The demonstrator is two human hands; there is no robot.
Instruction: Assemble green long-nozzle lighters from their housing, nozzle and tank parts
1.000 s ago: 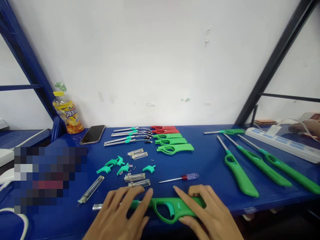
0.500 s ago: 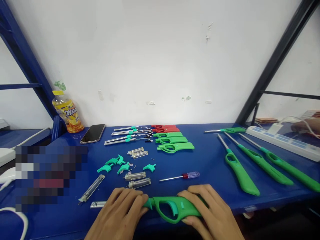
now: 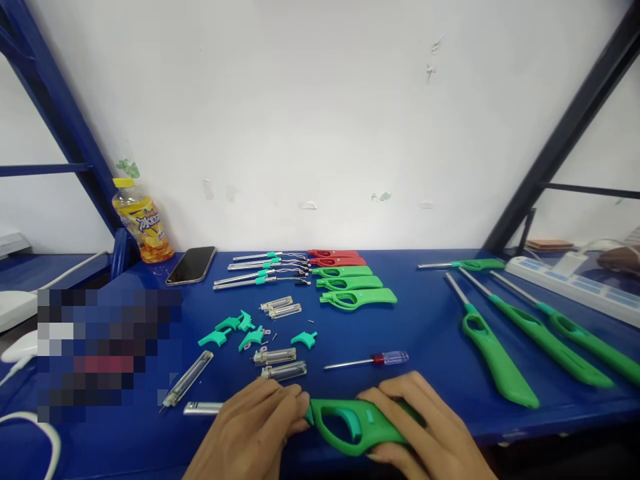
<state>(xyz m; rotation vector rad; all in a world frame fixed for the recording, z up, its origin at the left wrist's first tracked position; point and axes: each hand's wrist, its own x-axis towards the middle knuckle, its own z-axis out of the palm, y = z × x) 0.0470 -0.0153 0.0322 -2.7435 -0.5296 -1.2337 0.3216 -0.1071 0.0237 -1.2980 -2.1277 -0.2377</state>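
Near the table's front edge I hold a green long-nosed gas lighter (image 3: 353, 437) level between both hands. My left hand (image 3: 257, 423) is closed around its metal barrel where it meets the handle; the silver tip sticks out to the left. Wrapped over the rear of the handle is my right hand (image 3: 420, 427). The teal trigger shows inside the guard loop. Just beyond lie a screwdriver (image 3: 373, 361) with a red and clear handle, clear fuel tanks (image 3: 284, 371) and several loose teal triggers (image 3: 304, 339).
Metal barrels with wires (image 3: 245, 281) and red and green handle shells (image 3: 360, 298) lie in rows farther back. Several whole green lighters (image 3: 500, 360) rest at right near a power strip (image 3: 580, 287). A phone (image 3: 191, 265) and a drink bottle (image 3: 145, 227) stand at back left.
The whole view has shifted slightly, so things sit a little farther right. My left hand has closed in against the front of the handle, covering more of the teal collar.
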